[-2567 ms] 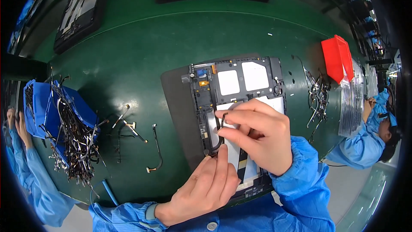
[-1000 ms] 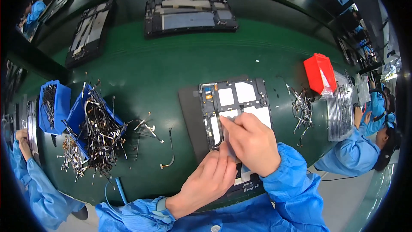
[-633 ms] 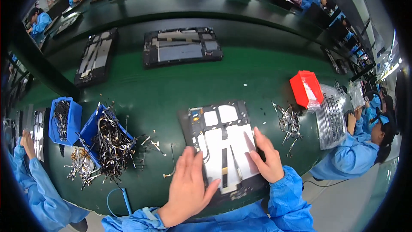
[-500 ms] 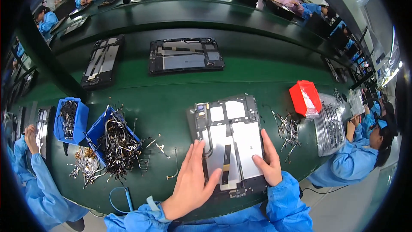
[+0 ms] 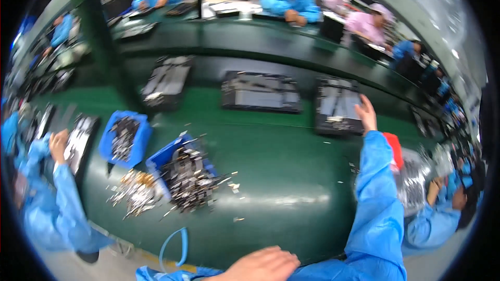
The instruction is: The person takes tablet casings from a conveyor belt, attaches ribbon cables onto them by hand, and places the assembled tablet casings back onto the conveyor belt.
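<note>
Our left hand, fingers together, is at the desk's near edge, cut off below; we cannot tell whether it holds anything. Our right sleeve partly hides a red bin. Toward the far edge, right of middle, our right hand, fingers slightly spread, is at an opened black device's right side; blur obscures its grip and any lettering.

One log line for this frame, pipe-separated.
right hand: at opened flat device's right edge, contact unclear | left hand: by green bench's near edge, palm hidden | view: blurred

Black-and-grey device, blue sleeve, green table
</note>
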### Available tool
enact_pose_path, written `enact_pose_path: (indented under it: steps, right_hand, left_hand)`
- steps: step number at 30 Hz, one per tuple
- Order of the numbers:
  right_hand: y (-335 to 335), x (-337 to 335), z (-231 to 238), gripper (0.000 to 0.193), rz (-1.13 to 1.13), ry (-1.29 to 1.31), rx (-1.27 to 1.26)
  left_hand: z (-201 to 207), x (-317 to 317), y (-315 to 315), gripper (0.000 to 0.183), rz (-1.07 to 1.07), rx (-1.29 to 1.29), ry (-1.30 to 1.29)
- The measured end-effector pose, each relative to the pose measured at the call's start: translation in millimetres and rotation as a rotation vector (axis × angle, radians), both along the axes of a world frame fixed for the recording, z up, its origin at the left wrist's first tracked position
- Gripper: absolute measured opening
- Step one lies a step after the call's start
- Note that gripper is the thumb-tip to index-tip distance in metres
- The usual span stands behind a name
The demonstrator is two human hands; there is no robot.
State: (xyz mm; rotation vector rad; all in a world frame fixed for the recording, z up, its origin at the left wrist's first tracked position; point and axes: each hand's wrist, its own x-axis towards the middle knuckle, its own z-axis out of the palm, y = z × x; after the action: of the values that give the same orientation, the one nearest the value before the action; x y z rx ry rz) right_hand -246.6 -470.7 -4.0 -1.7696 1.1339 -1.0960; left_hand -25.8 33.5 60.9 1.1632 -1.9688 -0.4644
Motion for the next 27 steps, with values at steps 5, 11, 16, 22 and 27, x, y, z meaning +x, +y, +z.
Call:
enact_pose_path:
  steps: [5, 11, 16, 22, 27]
  right_hand:
    - [-92.0, -68.7, 0.7, 0.068, -0.112, 0.053, -0.042]
    - [159.2, 147.8, 63.2, 0.019, 0.531, 0.210, 0.039]
    - [236.7, 178.9, 66.9, 0.015, 0.617, 0.421, -0.300]
    - [161.0, 164.3, 43.6, 0.018, 0.381, 0.476, -0.246]
    - [88.0, 193.3, -5.2, 0.052, 0.072, 0.425, -0.164]
  left_hand:
    - [-4.1, 0.5, 34.2, 0.018, -0.054, 0.122, 0.156]
    - [-16.7, -8.0, 23.9, 0.009, 0.078, 0.048, 0.056]
    - [-31.8, 50.1, 30.2, 0.009, 0.691, 0.204, -0.189]
    - [-57.5, 100.3, 20.3, 0.036, 0.885, 0.194, -0.256]
    - [-62.9, 133.6, 5.6, 0.049, 0.956, 0.173, -0.265]
